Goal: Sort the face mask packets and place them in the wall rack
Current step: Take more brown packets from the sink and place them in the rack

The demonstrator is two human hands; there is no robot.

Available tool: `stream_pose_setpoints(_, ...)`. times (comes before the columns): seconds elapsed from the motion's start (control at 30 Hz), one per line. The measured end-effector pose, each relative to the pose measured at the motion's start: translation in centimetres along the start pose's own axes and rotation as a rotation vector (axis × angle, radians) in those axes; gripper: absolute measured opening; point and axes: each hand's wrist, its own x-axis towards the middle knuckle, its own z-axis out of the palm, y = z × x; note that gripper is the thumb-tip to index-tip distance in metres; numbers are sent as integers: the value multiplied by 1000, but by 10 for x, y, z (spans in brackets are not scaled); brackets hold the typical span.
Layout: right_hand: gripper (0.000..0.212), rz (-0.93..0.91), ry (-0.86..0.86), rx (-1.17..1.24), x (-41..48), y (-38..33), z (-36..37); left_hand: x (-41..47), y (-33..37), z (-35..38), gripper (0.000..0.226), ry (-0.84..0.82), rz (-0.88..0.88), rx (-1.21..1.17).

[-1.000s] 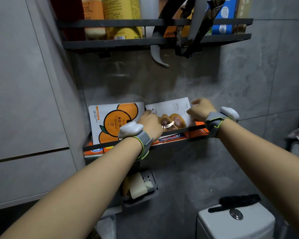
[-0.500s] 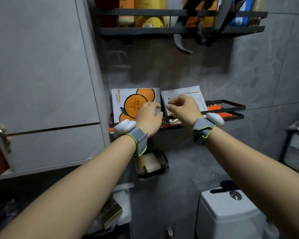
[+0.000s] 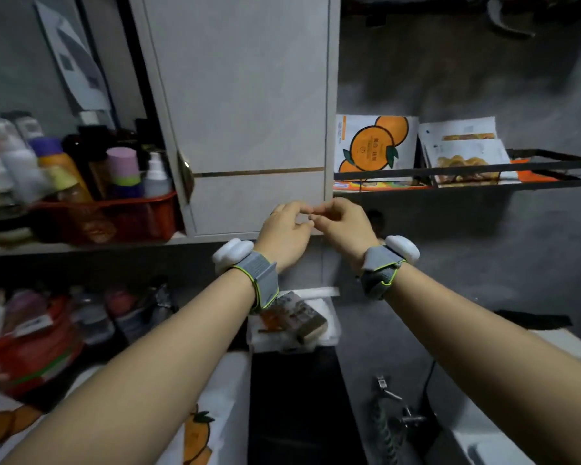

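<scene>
Both hands, left hand (image 3: 287, 229) and right hand (image 3: 341, 226), left the black wire wall rack (image 3: 483, 169), fingers loosely curled and empty, below its thin, bendy, slippery paper mask packets (image 3: 376, 142), best pinched by an edge.

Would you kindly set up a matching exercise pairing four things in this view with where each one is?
Things:
1. orange-print packet
2. pale packets with golden print
3. red basket of bottles
4. left hand

Places:
A. on the open shelf left of the cabinet door
B. left end of the wall rack
C. below the rack, fingertips meeting the right hand
D. in the rack, right of the orange-print packet

Pairs: 1-B, 2-D, 3-A, 4-C
</scene>
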Motion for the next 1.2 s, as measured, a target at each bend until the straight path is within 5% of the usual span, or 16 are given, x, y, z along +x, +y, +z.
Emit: stream_pose_setpoints(1.2,7,266,-526,44,-190,-28,392,-246,-340,-198,31,22,-628,-46)
